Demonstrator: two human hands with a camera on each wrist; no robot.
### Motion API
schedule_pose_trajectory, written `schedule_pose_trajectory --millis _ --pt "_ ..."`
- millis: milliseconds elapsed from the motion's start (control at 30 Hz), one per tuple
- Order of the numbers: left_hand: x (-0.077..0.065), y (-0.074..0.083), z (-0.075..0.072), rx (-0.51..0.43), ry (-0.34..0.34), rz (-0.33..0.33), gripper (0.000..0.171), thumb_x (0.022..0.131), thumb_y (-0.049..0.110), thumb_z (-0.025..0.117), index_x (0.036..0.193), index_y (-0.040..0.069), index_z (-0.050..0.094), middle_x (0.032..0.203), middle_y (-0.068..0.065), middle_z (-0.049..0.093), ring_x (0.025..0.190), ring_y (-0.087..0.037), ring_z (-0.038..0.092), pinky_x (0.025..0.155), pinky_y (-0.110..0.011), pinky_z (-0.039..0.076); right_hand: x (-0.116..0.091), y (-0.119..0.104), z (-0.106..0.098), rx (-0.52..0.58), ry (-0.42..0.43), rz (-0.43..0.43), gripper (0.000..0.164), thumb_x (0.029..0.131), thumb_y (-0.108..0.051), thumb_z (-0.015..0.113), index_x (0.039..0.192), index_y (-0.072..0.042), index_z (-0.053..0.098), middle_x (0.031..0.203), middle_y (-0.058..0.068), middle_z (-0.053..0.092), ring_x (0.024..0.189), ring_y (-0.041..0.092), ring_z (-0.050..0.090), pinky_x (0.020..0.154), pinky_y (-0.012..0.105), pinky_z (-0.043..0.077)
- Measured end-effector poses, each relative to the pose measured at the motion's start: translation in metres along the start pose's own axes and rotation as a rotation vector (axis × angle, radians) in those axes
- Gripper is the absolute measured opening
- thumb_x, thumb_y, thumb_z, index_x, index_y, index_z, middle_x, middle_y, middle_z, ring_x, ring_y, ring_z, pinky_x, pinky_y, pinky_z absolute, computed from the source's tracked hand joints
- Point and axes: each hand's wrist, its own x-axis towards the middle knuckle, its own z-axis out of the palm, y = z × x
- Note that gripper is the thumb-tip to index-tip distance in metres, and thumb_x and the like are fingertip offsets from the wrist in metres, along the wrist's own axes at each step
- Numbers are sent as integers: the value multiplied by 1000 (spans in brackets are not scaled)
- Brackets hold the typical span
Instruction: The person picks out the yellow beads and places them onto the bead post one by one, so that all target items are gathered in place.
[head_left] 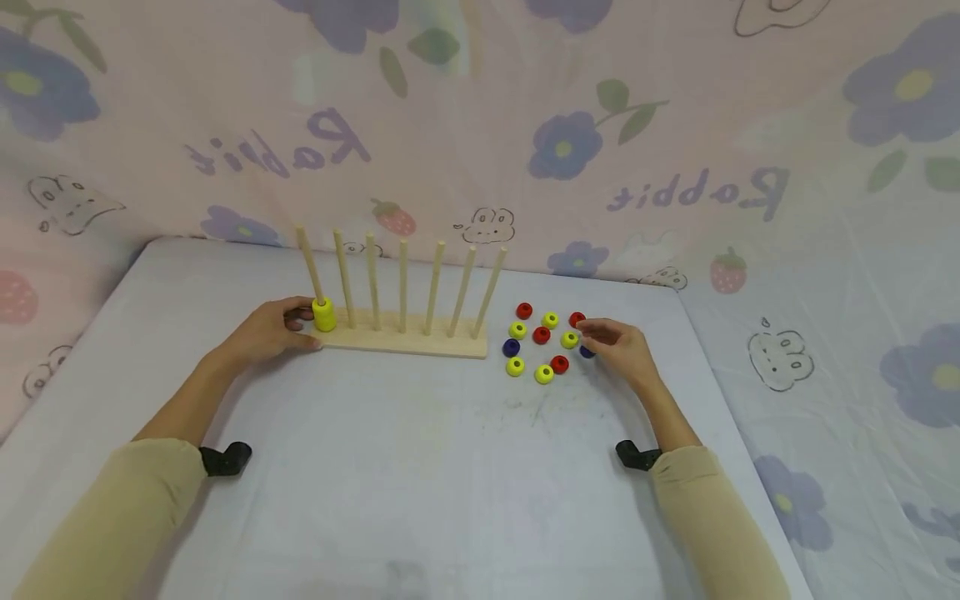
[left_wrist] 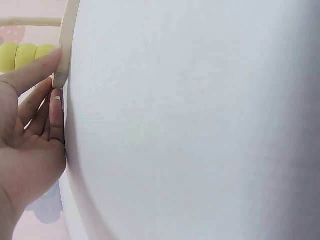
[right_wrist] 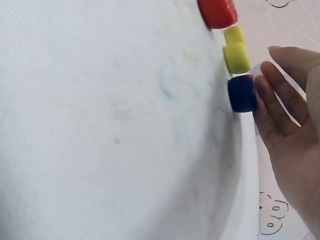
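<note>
A wooden peg stand (head_left: 405, 343) with several upright pegs stands left of centre in the head view. Yellow beads (head_left: 324, 315) are stacked on its leftmost peg. My left hand (head_left: 272, 332) grips the stand's left end, the thumb against the base's edge in the left wrist view (left_wrist: 35, 145). At the right of the loose beads hovers my right hand (head_left: 618, 350), thumb and fingers apart. Its fingertips are nearest a red bead (head_left: 577, 319) and a blue bead (head_left: 587, 352), which the hand partly covers. In the right wrist view the blue bead (right_wrist: 242, 94) sits beside the fingers.
More loose beads lie right of the stand: red (head_left: 542, 335), yellow (head_left: 515, 366) and blue (head_left: 511, 347). They rest on a white-covered table (head_left: 420, 467). A patterned cloth (head_left: 450, 125) hangs behind the table.
</note>
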Motion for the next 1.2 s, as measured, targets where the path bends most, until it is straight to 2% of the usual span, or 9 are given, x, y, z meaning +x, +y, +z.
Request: schedule_pose_trajectory --millis 233,433,533,933,1200 --pt "2 -2 1 4 2 5 81 85 20 81 149 -4 36 138 -25 49 121 -37 47 106 -49 38 5 17 8 -40 -15 24 31 92 -13 72 122 -7 68 121 13 67 110 26 62 87 15 51" --pt "2 -3 2 4 4 2 81 85 19 80 149 -3 37 138 -25 49 120 -37 47 106 -49 38 8 16 14 -124 -29 41 33 91 -14 73 124 -9 68 121 12 67 108 26 60 96 38 51" --pt "2 -2 1 1 6 5 80 85 19 81 148 -3 37 138 -24 49 120 -36 47 105 -48 38 9 16 17 -160 -18 34 35 90 -15 74 124 -8 68 120 12 67 107 27 59 97 44 50" --pt "2 0 1 5 7 -7 79 85 18 80 148 -3 38 137 -23 50 119 -35 47 104 -47 38 11 16 17 -220 3 24 35 89 -18 76 122 -8 70 116 12 68 104 27 60 95 45 51" --pt "3 1 0 -12 9 -17 79 84 16 80 148 -4 37 137 -24 49 121 -37 47 107 -49 38 11 9 13 -190 35 -18 31 90 -18 75 120 -9 71 119 10 68 110 26 62 97 45 52"
